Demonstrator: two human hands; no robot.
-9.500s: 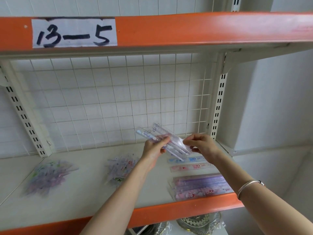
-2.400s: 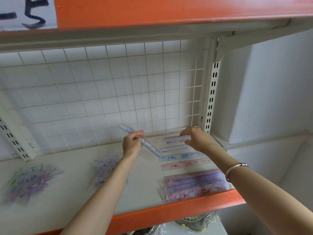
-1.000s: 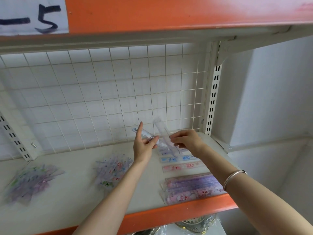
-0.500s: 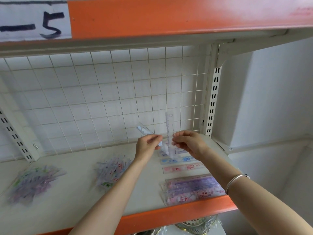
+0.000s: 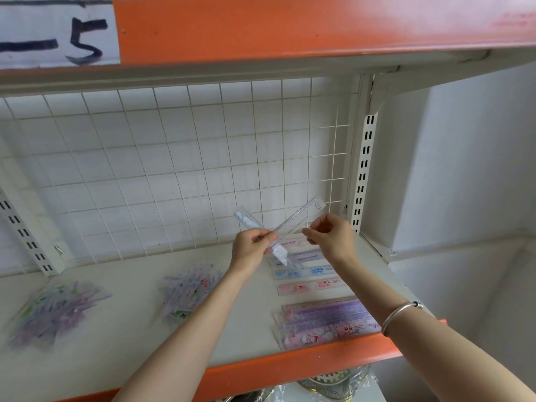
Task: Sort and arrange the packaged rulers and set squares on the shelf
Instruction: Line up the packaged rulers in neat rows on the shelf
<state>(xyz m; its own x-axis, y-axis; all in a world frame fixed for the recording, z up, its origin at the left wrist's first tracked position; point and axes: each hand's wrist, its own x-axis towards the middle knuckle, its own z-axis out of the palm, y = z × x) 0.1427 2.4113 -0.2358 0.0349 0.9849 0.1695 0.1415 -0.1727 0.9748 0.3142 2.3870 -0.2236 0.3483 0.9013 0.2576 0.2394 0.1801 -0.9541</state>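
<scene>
At centre frame our left hand (image 5: 251, 248) curls round a clear packaged ruler with a blue tip (image 5: 246, 219), its middle hidden by fingers (image 5: 267, 237). Our right hand (image 5: 331, 239) pinches a second clear plastic ruler (image 5: 302, 217) crossing it, above the white shelf (image 5: 116, 343). Blurred packet piles (image 5: 49, 311) lie lower left, contents unclear.

The clear ruler (image 5: 301, 217), upright half a second ago, is now tilted rightward and crossed over the blue-ended ruler (image 5: 249, 221).
</scene>
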